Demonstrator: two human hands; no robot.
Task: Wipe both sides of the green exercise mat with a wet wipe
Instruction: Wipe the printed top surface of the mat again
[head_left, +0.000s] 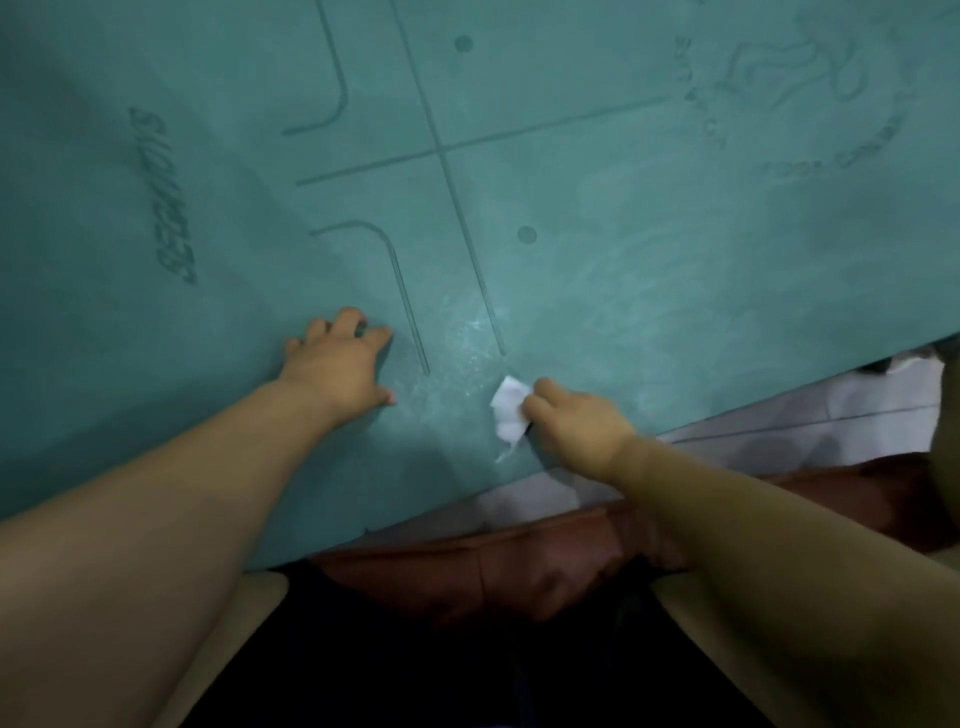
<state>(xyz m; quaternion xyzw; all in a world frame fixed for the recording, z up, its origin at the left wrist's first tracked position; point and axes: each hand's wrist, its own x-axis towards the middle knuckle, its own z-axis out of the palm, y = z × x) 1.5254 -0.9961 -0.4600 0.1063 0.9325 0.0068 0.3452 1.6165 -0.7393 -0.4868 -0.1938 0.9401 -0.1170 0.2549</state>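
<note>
Green foam exercise mat (597, 218), printed side, mid-wipe: right hand (576, 421) pinches crumpled white wet wipe (509, 410) near the edge; left hand (337, 364), fingers spread, braces. Next: sweep onward.

This looks like a room in a home. A green exercise mat (571, 208) lies spread flat on a floor of pale tiles (779, 421) with thin grout lines, and a reddish-brown cushion (467, 577) sits at the mat's near edge.
</note>
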